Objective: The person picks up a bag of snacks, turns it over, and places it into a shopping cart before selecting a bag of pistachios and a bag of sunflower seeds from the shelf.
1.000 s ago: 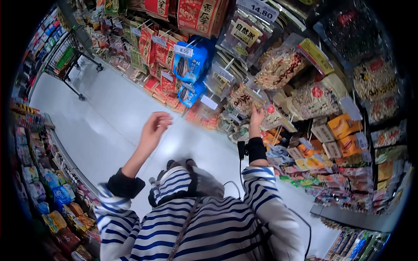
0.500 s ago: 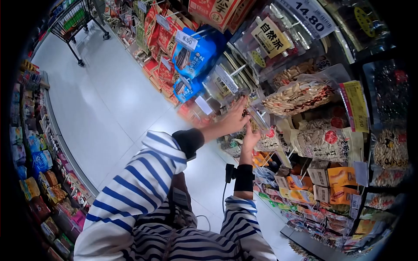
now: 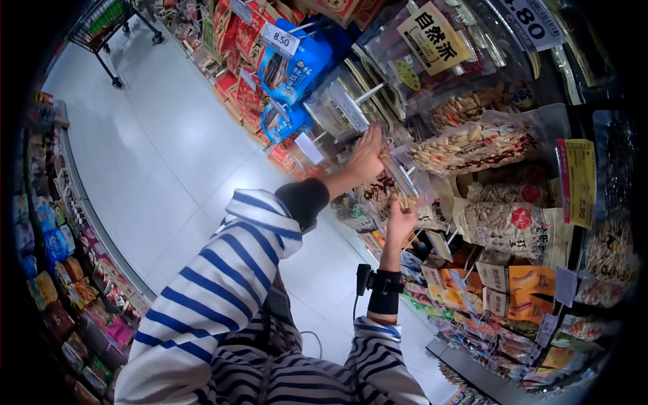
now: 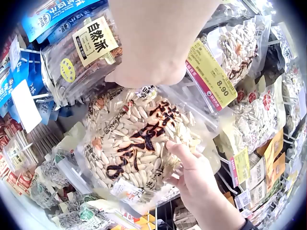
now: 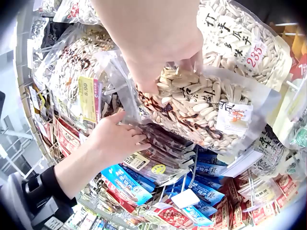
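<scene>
A clear bag of seeds (image 4: 136,143) with black writing hangs at the front of a shelf rack. My right hand (image 3: 401,220) grips its lower side, with the thumb lying on the front of the bag in the left wrist view. Close to the bag's top is my left hand (image 3: 366,156), its fingers extended beside the price tag holder (image 3: 401,177). In the right wrist view, the left hand's fingers (image 5: 132,139) overlap a packet of dark snacks (image 5: 165,153) with a yellow label.
Blue packets (image 3: 295,71) and red packets hang to the left. More seed bags (image 3: 503,226) and yellow boxes (image 3: 530,290) hang to the right, with tags on protruding hooks. A shopping cart (image 3: 101,30) stands up the aisle, and another stocked shelf (image 3: 64,270) runs along the left.
The left hand has come from over the aisle up to the hanging seed bag. The right hand stays at the bag. The head view has shifted closer to the rack.
</scene>
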The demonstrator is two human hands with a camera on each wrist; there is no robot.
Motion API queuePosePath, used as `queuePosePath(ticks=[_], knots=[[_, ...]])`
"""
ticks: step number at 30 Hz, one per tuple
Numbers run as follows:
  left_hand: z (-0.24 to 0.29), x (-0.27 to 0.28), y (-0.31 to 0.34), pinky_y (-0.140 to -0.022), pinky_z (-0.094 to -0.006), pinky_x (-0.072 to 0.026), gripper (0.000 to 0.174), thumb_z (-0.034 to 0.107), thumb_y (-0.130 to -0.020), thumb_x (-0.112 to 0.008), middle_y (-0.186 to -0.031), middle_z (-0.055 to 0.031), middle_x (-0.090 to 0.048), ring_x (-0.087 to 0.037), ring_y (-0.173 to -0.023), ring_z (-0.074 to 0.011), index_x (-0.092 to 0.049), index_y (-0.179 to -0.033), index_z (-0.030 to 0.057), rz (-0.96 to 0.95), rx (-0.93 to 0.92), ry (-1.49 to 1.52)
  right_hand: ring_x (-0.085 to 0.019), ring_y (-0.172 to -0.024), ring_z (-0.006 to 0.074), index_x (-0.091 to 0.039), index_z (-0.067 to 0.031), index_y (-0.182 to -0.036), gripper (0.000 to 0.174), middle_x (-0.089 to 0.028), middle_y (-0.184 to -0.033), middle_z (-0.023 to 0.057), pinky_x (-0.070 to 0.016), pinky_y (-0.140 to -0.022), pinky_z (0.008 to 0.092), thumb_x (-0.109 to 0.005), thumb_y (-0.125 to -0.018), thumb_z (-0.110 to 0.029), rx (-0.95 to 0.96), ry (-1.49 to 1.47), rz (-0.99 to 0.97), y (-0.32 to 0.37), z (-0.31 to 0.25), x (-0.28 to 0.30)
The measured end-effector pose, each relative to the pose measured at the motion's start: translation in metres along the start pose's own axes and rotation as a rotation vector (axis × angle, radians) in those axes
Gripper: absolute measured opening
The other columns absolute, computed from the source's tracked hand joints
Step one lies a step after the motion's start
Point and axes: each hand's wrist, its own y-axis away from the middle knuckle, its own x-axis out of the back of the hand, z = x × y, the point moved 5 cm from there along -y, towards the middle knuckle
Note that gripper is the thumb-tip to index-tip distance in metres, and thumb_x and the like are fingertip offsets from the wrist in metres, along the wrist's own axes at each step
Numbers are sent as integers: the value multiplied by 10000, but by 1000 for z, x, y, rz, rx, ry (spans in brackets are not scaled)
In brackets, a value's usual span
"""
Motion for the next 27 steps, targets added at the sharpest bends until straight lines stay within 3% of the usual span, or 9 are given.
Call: queuePosePath(ticks=[9,16,21,24,27], knots=[[4,-3,-7,-983,-434,-168,668,402,-848,-322,-1294,-270,-172,-168,-1222,-350,-76,-1265,-58,-17,52,-14,-535,-617,113,-585,36,-828,255,-603,-690,79,-422,-588,260,-647,-683,-165,-88,231,-38,5,-13,14],[-1,-3,-9,-983,-432,-174,677,425,-850,-288,-1296,-265,-170,-175,-1221,-343,-71,-1265,-64,-22,69,-26,-550,-607,125,-584,40,-815,249,-611,-692,106,-424,-581,269,-640,-675,-159,-28,211,-40,2,-20,20],[-6,-4,-7,-985,-422,-175,686,426,-849,-289,-1294,-271,-168,-172,-1221,-346,-69,-1259,-78,-11,-13,-5,-563,-640,129,-581,43,-831,249,-614,-713,112,-429,-605,273,-634,-667,-138,-80,288,-56,7,-32,22],[-8,-7,-13,-989,-399,-177,684,419,-851,-294,-1293,-274,-168,-168,-1221,-349,-69,-1256,-84,0,-32,-39,-563,-652,127,-580,40,-848,256,-614,-718,114,-430,-617,274,-633,-667,-133,-3,382,-29,11,-41,26],[-8,-9,-13,-994,-370,-178,677,406,-853,-304,-1290,-277,-168,-165,-1220,-354,-74,-1252,-91,23,-36,-10,-560,-653,131,-581,36,-859,254,-614,-729,110,-431,-621,271,-629,-676,-133,34,271,-64,11,-38,24]])
